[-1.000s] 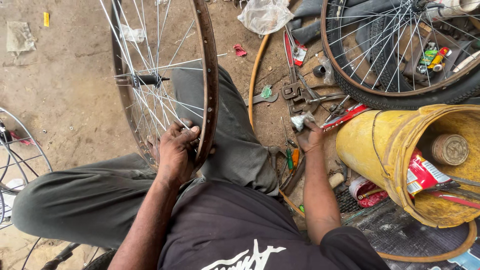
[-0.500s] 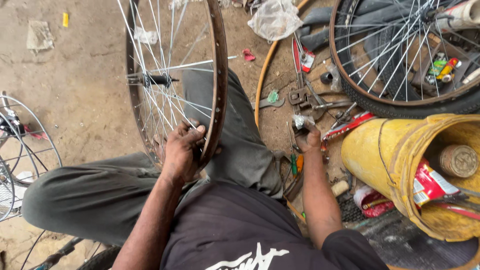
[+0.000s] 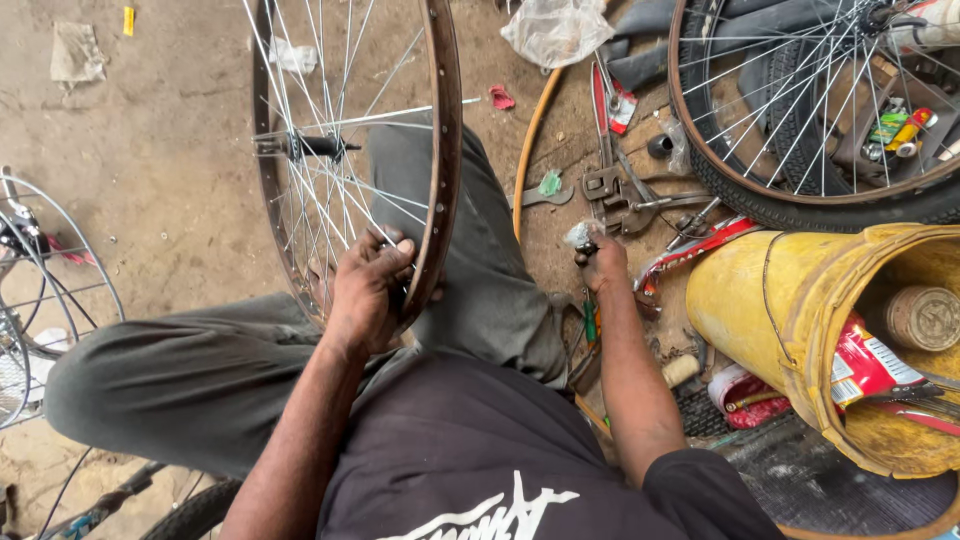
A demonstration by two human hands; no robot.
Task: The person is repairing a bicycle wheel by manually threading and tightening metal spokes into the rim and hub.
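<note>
Left hand (image 3: 368,290) closed around the lower part of a rusty bicycle wheel rim (image 3: 445,150), fingers curled over its edge and in among the spokes (image 3: 330,200). Rim held upright between the knees, rising straight away from the left hand, hub and axle (image 3: 305,147) well above the knuckles. Grey trousers (image 3: 200,370) beneath and to both sides of that hand.

Right hand (image 3: 600,262) lowered to the dirt floor (image 3: 150,150), fingers pinched on a small dark tool (image 3: 582,245), too small to name more exactly. Just beyond the right hand, a cluster of wrenches and pliers (image 3: 620,190) on the floor; a little further out, red-handled cutters (image 3: 603,100) and a crumpled plastic bag (image 3: 555,30). Outward of the right hand, a tipped yellow bucket (image 3: 770,300) with a can (image 3: 920,318) and a red packet (image 3: 860,365) inside. Beyond the bucket, a second wheel with tyre (image 3: 800,205). Close under the right wrist, a green-handled screwdriver (image 3: 590,322). Far outward of the left hand, part of a bare wire wheel (image 3: 60,260).
</note>
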